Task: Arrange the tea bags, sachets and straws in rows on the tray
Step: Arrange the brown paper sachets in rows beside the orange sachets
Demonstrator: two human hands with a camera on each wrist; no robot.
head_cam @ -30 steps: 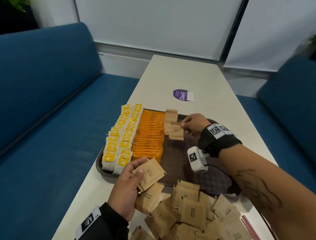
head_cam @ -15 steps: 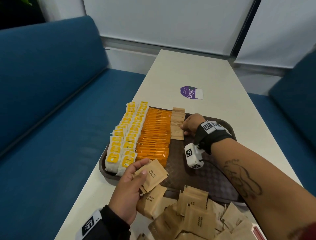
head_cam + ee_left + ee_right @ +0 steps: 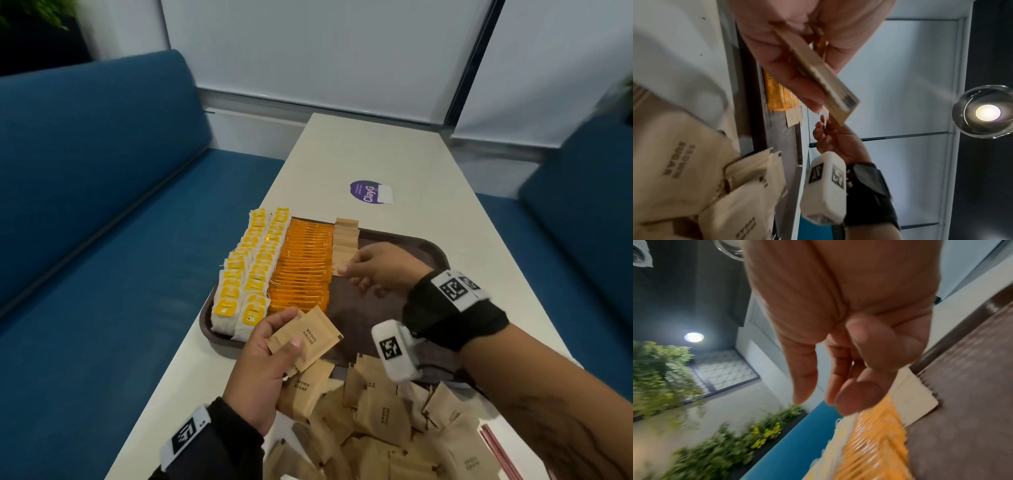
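A brown tray (image 3: pixel 433 248) lies on the pale tabletop (image 3: pixel 387 154) and carries, from its left side, two rows of yellow-tagged tea bags (image 3: pixel 251 270), a row of orange sachets (image 3: pixel 305 265) and a short row of brown paper sachets (image 3: pixel 345 240) at the far end. The right hand (image 3: pixel 378 267) hovers just beside the nearest sachet of that short row, fingers loosely curled with nothing between them. The left hand (image 3: pixel 265 363) pinches a small stack of brown sachets (image 3: pixel 308 337) between thumb and fingers, over the tray's near edge; the top one reads "BROWN SUGAR". Below it a loose heap of brown sachets (image 3: pixel 376 421), printed the same, spreads over the tabletop and overlaps the tray's near rim, crowding the way in from that side. Pink straws (image 3: pixel 498 452) lie at the heap's right edge. Beyond the tray a purple round sticker (image 3: pixel 365 192) reads "ClayG", the rest too small to read. Both wrists wear bands with black-and-white square markers. Blue sofas (image 3: pixel 102 205) flank the tabletop.
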